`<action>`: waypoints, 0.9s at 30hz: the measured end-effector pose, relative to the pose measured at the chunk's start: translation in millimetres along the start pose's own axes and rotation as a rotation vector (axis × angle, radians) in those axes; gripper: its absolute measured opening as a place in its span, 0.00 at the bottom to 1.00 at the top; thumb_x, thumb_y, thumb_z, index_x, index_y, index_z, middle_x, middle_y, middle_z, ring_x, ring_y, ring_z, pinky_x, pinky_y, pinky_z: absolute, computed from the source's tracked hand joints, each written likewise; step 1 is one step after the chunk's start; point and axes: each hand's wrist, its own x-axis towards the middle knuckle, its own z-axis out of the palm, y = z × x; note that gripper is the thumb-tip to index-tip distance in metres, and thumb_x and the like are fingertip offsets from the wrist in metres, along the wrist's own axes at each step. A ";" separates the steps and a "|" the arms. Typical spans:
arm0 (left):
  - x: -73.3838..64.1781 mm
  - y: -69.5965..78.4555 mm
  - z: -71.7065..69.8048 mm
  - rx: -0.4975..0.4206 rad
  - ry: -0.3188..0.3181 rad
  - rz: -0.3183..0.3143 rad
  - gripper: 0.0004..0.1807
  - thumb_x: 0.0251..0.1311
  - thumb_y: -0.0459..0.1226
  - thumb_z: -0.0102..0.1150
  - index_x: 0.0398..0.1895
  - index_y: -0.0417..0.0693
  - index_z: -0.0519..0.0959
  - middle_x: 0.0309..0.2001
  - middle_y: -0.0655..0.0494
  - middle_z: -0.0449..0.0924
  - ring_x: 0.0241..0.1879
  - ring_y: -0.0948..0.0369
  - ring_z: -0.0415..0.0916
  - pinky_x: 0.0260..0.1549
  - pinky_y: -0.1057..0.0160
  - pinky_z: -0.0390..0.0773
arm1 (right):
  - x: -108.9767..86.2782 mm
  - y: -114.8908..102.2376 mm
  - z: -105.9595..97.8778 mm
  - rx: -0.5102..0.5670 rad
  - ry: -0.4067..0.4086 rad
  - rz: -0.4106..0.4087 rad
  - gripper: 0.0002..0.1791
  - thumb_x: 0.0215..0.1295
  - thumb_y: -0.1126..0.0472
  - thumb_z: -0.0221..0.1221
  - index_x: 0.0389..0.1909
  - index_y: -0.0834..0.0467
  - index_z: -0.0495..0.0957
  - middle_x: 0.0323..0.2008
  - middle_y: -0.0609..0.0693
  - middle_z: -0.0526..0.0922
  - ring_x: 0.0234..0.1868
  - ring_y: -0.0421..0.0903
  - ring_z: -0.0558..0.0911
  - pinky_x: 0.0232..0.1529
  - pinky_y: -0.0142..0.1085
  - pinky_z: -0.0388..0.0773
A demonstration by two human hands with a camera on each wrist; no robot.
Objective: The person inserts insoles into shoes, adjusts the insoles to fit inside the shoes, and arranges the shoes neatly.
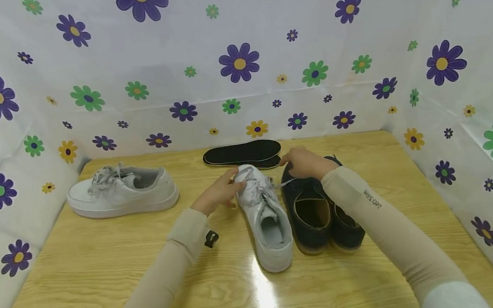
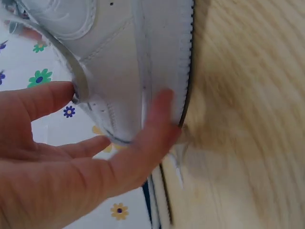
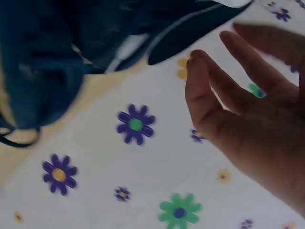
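Observation:
A white lace-up sneaker point(image 1: 272, 230) stands on the wooden table with its toe pointing away. At its toe, my left hand point(image 1: 218, 194) touches it with spread fingers; one finger is blurred along the sole edge point(image 2: 183, 62) in the left wrist view. My right hand point(image 1: 306, 162) hovers over the toes of a pair of dark shoes point(image 1: 310, 236). Its thumb and fingers stand apart with nothing visible between them in the right wrist view. A loose white shoelace point(image 1: 285, 183) runs from the sneaker over the near dark shoe.
Another white sneaker point(image 1: 122, 192) lies at the left, toe pointing left. Two black insoles point(image 1: 242, 152) overlap near the back cloth point(image 1: 168, 63). A small black item point(image 1: 211, 238) is by the left wrist. Flower-printed cloth walls bound the table's back and sides.

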 end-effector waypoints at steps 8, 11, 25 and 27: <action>10.9 -0.2 9.9 0.025 -0.008 0.071 0.31 0.72 0.40 0.47 0.74 0.40 0.54 0.73 0.39 0.51 0.68 0.46 0.57 0.59 0.51 0.69 | 8.5 17.8 19.1 -0.040 -0.082 -0.087 0.12 0.61 0.64 0.63 0.44 0.64 0.84 0.41 0.56 0.85 0.44 0.52 0.82 0.47 0.42 0.78; 13.6 4.2 13.8 0.169 0.095 0.135 0.24 0.70 0.39 0.51 0.66 0.40 0.67 0.65 0.40 0.66 0.63 0.47 0.65 0.56 0.52 0.72 | 8.8 16.8 20.0 -0.064 -0.068 -0.094 0.04 0.59 0.65 0.65 0.34 0.60 0.87 0.33 0.51 0.86 0.35 0.47 0.82 0.41 0.40 0.79; 20.1 39.8 12.4 -0.027 0.242 0.334 0.06 0.63 0.30 0.59 0.39 0.34 0.79 0.36 0.44 0.81 0.32 0.59 0.80 0.37 0.63 0.80 | 5.4 -17.0 -17.9 0.320 0.273 -0.098 0.08 0.70 0.69 0.52 0.44 0.68 0.77 0.39 0.61 0.81 0.39 0.54 0.83 0.40 0.41 0.79; 24.3 43.1 14.7 -0.057 0.255 0.295 0.06 0.62 0.30 0.60 0.39 0.34 0.80 0.35 0.45 0.82 0.30 0.61 0.79 0.34 0.64 0.79 | 8.5 -24.7 -25.5 0.369 0.322 -0.121 0.09 0.70 0.69 0.52 0.45 0.66 0.79 0.41 0.59 0.81 0.41 0.53 0.83 0.42 0.40 0.78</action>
